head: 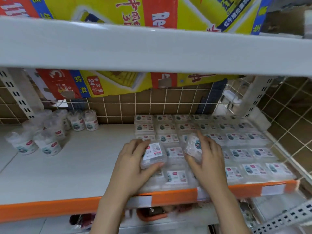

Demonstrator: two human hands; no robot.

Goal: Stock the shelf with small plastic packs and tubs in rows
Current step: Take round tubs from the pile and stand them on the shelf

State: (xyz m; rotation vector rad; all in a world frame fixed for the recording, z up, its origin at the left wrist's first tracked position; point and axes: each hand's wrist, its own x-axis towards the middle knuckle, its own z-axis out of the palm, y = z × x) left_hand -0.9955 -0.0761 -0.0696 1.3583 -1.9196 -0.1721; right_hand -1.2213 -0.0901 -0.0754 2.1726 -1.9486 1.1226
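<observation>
We are mid-placement, by our reading; our left hand (133,166) grips a clear pack (153,155), label up, above the left edge of the packs already laid (239,152) along the shelf's (67,174) right side; our right hand (207,161) curls round a second pack (193,146), tilted, just beside it; the tubs (50,132) stand at the far left corner. Next we judge each pack must be set flat, squared to its neighbours, extending the rows toward the bare middle.

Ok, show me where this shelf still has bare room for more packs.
Bare shelf lies between the round tubs at left and the flat packs at right, from the tiled back to the orange edge. The right side is packed tight.
</observation>
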